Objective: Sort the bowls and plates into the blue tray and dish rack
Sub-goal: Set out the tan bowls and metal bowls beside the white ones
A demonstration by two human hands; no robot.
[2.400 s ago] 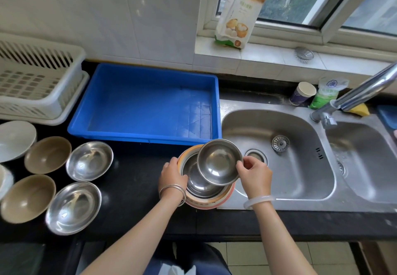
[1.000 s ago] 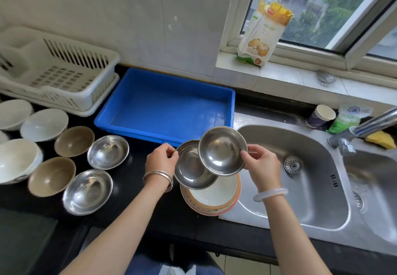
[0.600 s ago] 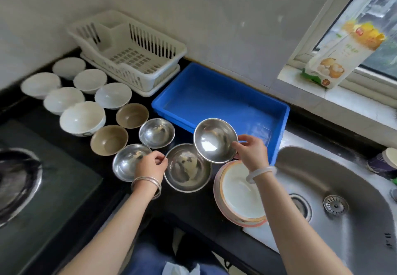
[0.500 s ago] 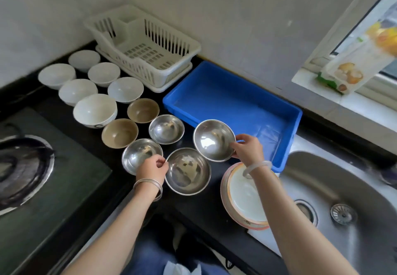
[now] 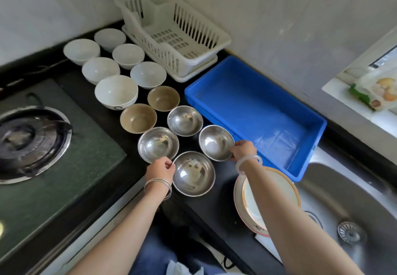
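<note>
Now the left hand (image 5: pixel 160 168) is pinching the near steel bowl (image 5: pixel 193 173) and the right hand (image 5: pixel 242 150) the far steel bowl (image 5: pixel 216 142). Both bowls are moving from the plates (image 5: pixel 285 189) to the counter's (image 5: pixel 214 208) front edge. The blue tray (image 5: pixel 257 111) and dish rack (image 5: pixel 171 32) are still waiting empty.

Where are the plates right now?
Head view, lower right: the plates sit stacked in front of the blue tray, at the sink's left edge, partly under the right forearm.

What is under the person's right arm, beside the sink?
Stacked orange-rimmed plates, resting at the edge of the sink. The arm hides the stack's middle, so the count is unclear.
</note>
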